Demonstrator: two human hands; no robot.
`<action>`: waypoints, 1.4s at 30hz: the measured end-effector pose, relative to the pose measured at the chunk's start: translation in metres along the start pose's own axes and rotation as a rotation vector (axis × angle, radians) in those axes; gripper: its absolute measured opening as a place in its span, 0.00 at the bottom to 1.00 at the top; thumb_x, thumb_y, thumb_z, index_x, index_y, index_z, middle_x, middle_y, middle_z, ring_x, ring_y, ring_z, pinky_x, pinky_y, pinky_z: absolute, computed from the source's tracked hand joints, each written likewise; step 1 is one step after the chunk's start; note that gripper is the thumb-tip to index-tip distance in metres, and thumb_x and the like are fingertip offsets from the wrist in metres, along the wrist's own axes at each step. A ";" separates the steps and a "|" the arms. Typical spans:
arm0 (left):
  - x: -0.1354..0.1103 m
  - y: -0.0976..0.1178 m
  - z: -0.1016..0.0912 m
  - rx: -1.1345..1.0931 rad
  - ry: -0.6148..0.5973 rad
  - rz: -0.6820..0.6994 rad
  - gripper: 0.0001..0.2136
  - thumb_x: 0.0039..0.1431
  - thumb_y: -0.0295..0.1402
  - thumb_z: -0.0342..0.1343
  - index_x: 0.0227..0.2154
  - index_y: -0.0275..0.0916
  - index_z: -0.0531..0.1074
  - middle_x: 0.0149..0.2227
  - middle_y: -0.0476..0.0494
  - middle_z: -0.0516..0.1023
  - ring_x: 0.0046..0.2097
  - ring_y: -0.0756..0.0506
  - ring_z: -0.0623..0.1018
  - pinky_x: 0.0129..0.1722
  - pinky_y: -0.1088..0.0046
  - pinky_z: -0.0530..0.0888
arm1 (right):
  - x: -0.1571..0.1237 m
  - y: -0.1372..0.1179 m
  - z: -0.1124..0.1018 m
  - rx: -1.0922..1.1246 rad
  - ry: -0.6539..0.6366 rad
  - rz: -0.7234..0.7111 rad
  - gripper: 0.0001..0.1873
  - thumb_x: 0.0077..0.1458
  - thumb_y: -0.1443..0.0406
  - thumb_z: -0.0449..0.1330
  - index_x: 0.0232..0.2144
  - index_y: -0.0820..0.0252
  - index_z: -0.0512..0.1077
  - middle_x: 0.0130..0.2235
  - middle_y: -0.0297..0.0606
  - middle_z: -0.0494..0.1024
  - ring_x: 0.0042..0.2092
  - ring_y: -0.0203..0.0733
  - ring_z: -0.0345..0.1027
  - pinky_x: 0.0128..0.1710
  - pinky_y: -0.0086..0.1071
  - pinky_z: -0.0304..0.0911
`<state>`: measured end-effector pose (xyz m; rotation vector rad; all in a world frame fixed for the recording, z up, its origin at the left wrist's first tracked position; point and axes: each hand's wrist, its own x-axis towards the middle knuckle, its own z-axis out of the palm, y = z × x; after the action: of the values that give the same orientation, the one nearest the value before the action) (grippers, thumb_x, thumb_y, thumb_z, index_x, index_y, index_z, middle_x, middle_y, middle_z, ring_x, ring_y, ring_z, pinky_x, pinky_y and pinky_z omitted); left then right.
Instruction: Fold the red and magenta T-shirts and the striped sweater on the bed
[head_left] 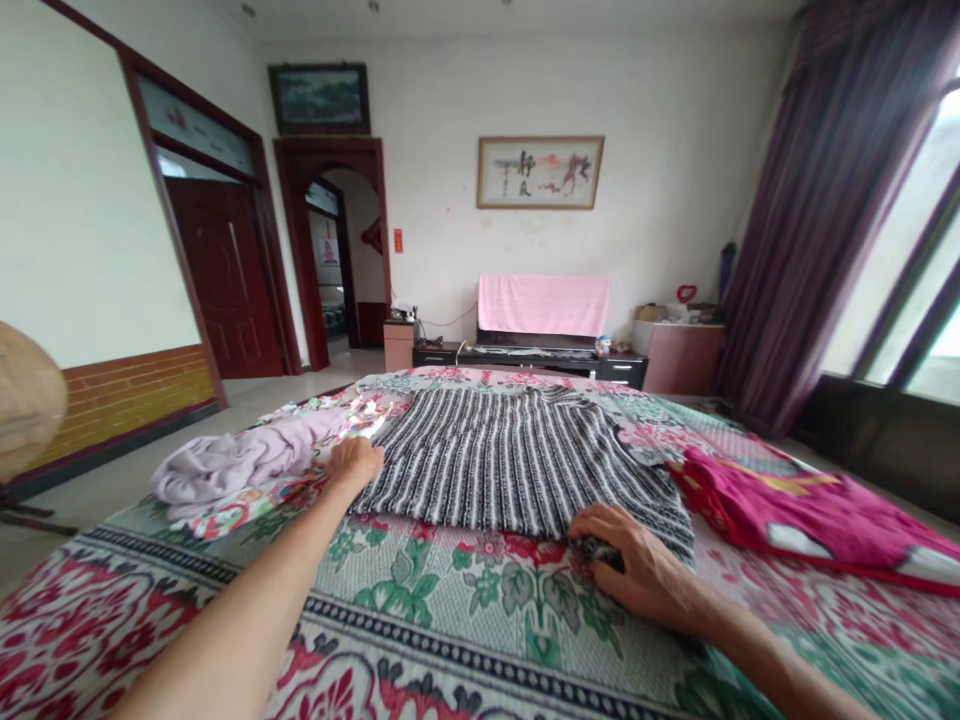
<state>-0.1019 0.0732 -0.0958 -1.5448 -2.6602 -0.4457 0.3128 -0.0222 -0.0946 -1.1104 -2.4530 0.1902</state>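
A black-and-white striped knit garment (pixel 487 455) lies spread out in front of me on a flowered bedcover (pixel 405 575). At its left edge is my left hand (pixel 356 462), closed, with the fingers bent over the cloth and their tips hidden. My right hand (pixel 637 560) is at the near right edge, its fingers and thumb curled round a bunched bit of the same fabric. To the right of that hand, part of the garment hangs down in folds like a sleeve, though its exact shape is unclear.
Left of the garment lies a crumpled pale lilac cloth (pixel 232 465) on a colourful printed one (pixel 217 518). A magenta garment (pixel 817 510) with red edging sits at the right. Beyond the bed stands a low black cabinet (pixel 622 371) with a pink cloth (pixel 544 303) above it.
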 end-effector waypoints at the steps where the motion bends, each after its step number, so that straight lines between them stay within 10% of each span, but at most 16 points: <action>1: 0.006 0.004 0.000 -0.021 -0.018 -0.040 0.23 0.54 0.42 0.47 0.44 0.32 0.75 0.49 0.28 0.75 0.51 0.32 0.73 0.45 0.60 0.71 | 0.001 0.001 0.000 0.008 -0.007 0.002 0.20 0.41 0.73 0.52 0.39 0.56 0.72 0.43 0.40 0.74 0.45 0.45 0.66 0.49 0.40 0.61; 7: 0.033 0.018 0.004 -0.138 -0.052 -0.150 0.27 0.44 0.37 0.58 0.50 0.34 0.70 0.51 0.30 0.74 0.51 0.32 0.74 0.47 0.56 0.71 | 0.001 0.004 0.005 0.026 0.035 0.006 0.19 0.41 0.73 0.52 0.38 0.56 0.72 0.43 0.38 0.73 0.45 0.44 0.65 0.48 0.39 0.59; 20: 0.027 0.016 0.004 -0.199 0.027 -0.148 0.19 0.52 0.38 0.49 0.45 0.38 0.73 0.47 0.32 0.76 0.48 0.33 0.75 0.42 0.56 0.73 | 0.001 0.007 0.007 0.060 0.044 -0.028 0.19 0.39 0.73 0.52 0.35 0.57 0.71 0.41 0.38 0.74 0.43 0.43 0.65 0.47 0.39 0.59; 32: -0.012 0.048 0.011 -0.009 0.114 0.580 0.20 0.56 0.41 0.46 0.47 0.38 0.73 0.47 0.40 0.76 0.50 0.42 0.73 0.52 0.70 0.66 | -0.005 -0.001 -0.008 0.142 0.002 0.014 0.16 0.58 0.57 0.53 0.46 0.56 0.71 0.47 0.39 0.74 0.49 0.43 0.66 0.52 0.37 0.60; 38: -0.028 0.056 0.041 0.077 0.095 0.606 0.18 0.60 0.41 0.42 0.42 0.38 0.73 0.46 0.38 0.75 0.48 0.42 0.74 0.51 0.66 0.66 | -0.004 0.035 -0.011 0.024 0.281 0.228 0.18 0.61 0.59 0.46 0.41 0.57 0.73 0.41 0.39 0.77 0.43 0.41 0.71 0.46 0.34 0.64; 42: -0.028 0.056 0.041 0.064 0.086 0.607 0.18 0.60 0.41 0.42 0.42 0.39 0.73 0.47 0.39 0.74 0.49 0.41 0.72 0.51 0.64 0.66 | -0.011 0.070 -0.014 -0.163 0.190 0.297 0.16 0.58 0.62 0.50 0.45 0.58 0.72 0.49 0.43 0.75 0.50 0.45 0.67 0.52 0.39 0.60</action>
<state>-0.0350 0.0864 -0.1274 -2.1226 -1.9715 -0.3687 0.3729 0.0158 -0.1064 -1.4891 -2.1592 -0.0274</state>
